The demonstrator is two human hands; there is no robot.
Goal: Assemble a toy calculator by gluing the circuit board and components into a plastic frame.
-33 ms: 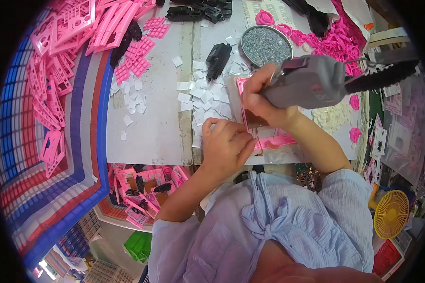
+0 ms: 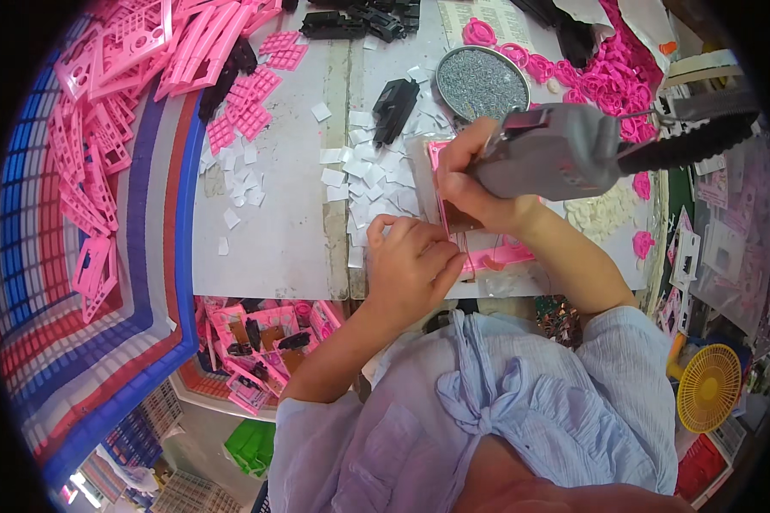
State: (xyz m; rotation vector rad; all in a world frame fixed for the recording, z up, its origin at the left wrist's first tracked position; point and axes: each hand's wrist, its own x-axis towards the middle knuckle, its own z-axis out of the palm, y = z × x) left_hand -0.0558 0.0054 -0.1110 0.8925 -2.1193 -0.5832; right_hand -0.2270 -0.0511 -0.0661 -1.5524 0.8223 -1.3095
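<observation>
My right hand (image 2: 475,175) is wrapped round the body of a grey electric screwdriver (image 2: 552,154), whose tip is hidden below the fist. Under it lies a pink plastic panel (image 2: 505,253) with a brown board (image 2: 464,220) in its recess. My left hand (image 2: 412,256) rests at the panel's left edge, fingers curled and thumb against the forefinger. Thin wires show beside that thumb. Just past the panel stands a round metal bowl (image 2: 482,83) of small screws.
White paper squares (image 2: 372,179) and a black plastic part (image 2: 395,113) lie left of the panel. Pink rings (image 2: 607,77) heap at the back right. A striped sheet (image 2: 167,171) with pink frames (image 2: 94,162) fills the left; a yellow fan (image 2: 708,389) is right.
The rear of the screwdriver has shifted slightly left and toward me, its cable with it. My left hand and the panel look the same.
</observation>
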